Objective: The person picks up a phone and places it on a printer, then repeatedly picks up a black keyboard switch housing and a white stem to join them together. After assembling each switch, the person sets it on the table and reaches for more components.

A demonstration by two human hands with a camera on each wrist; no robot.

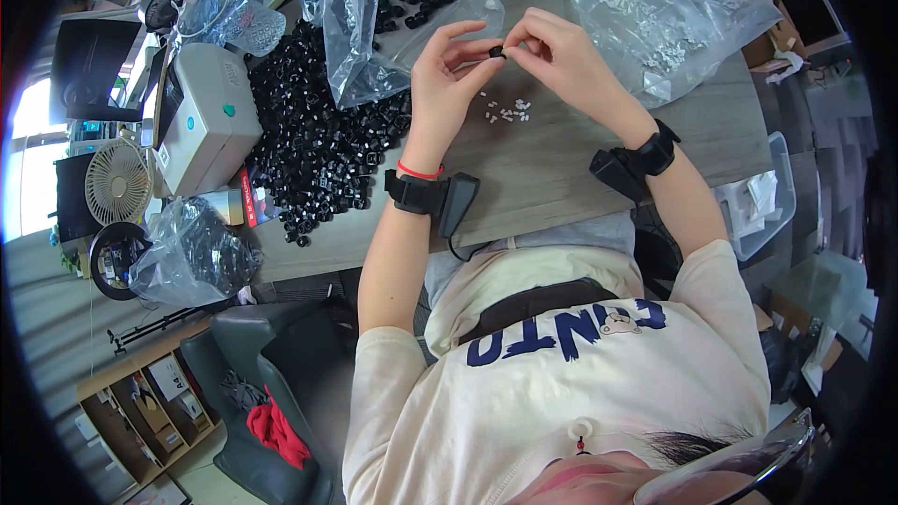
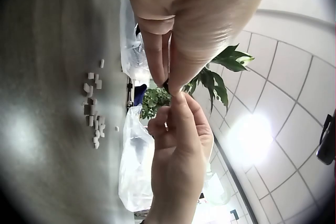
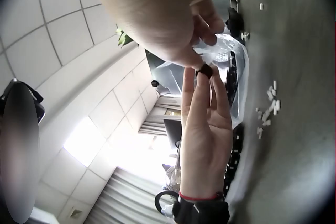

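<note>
1. Nearest the camera, eyeglasses (image 1: pixel 786 458) at five o'clock, over the cream T-shirt (image 1: pixel 599 383).
2. At nine o'clock, a clear plastic bag (image 1: pixel 159 266) with dark contents, too blurred to name.
3. At ten o'clock, a heap of black plastic caps (image 1: pixel 323 126) on the grey table (image 1: pixel 561 182).
4. Between eleven and twelve, an open clear bag (image 1: pixel 351 56) with more black caps inside.
5. Just past twelve, the left hand (image 1: pixel 441 82) pinches a small black cap (image 1: pixel 497 52) between thumb and fingertips.
6. Small white pieces (image 1: pixel 510 113) lie loose on the table below the fingertips.
7. Toward one o'clock, the right hand (image 1: pixel 561 54) pinches the same cap's right side with thumb and forefinger; anything else between those tips I cannot tell.
8. Between one and two, a large clear bag (image 1: pixel 608 0) holds many small white pieces.
9. At three o'clock, a clear bin (image 1: pixel 784 182) holds white items.
</note>
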